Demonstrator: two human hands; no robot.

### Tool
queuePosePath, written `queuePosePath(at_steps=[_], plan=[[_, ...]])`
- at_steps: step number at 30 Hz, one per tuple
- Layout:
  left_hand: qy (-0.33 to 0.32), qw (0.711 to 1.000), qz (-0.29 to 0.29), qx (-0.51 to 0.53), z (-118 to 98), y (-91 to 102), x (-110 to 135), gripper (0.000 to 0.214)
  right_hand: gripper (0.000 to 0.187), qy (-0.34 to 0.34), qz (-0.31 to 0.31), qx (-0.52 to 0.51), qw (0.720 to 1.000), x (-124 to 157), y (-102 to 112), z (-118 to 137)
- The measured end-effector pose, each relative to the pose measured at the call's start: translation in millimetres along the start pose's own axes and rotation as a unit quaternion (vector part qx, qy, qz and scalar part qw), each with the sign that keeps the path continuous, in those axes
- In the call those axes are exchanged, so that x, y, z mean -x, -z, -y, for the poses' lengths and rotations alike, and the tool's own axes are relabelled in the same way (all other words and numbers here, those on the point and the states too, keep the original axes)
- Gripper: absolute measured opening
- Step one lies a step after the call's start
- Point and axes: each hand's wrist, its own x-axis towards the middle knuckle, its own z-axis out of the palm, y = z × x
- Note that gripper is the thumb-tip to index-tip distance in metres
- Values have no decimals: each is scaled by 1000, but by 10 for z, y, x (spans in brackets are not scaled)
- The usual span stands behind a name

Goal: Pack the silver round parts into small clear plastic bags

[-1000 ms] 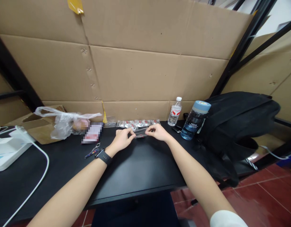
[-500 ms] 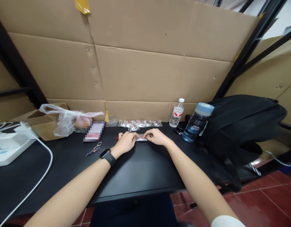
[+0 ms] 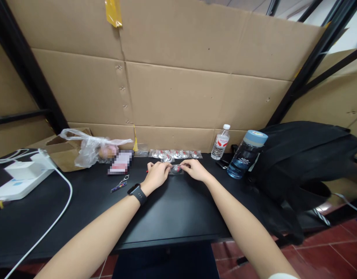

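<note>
Between my two hands is a small clear plastic bag (image 3: 176, 169) with a round silvery piece and a bit of red inside. My left hand (image 3: 157, 175), with a dark watch on its wrist, pinches the bag's left end. On the right end, the thumb and fingertips of my right hand (image 3: 196, 169) are closed. Just behind lie several similar clear bags (image 3: 184, 154) with round silvery and red contents, side by side in a row. A small red thing peeks out left of my left hand, mostly hidden by it.
On the left stand a white power strip (image 3: 18, 186) with a cable, a cardboard box (image 3: 71, 157), a plastic bag (image 3: 88, 149), a blurred phone-like rectangle (image 3: 120, 162) and a keychain (image 3: 119, 186). To the right are a water bottle (image 3: 220, 143), a blue-lidded bottle (image 3: 245, 155) and a black backpack (image 3: 300, 162).
The small bag between my fingers has tilted and shows more of its round contents. Both hands keep their grip. The whole view has shifted slightly.
</note>
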Motion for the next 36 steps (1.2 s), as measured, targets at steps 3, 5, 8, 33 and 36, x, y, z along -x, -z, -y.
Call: queuePosePath(at_steps=[3, 5, 8, 33, 36], plan=[[26, 1000, -3, 5, 14, -15, -11, 24, 21, -12, -1, -51, 999, 0, -29, -18], [30, 999, -5, 11, 21, -19, -15, 23, 23, -25, 19, -71, 997, 5, -51, -34], [21, 1000, 2, 21, 31, -25, -23, 21, 39, -38, 37, -88, 995, 13, -72, -54], [-20, 989, 145, -10, 915, 636, -146, 26, 26, -89, -99, 179, 975, -71, 258, -596], [-27, 989, 143, -35, 837, 546, -133, 20, 47, -114, -4, 147, 983, 67, 454, -663]])
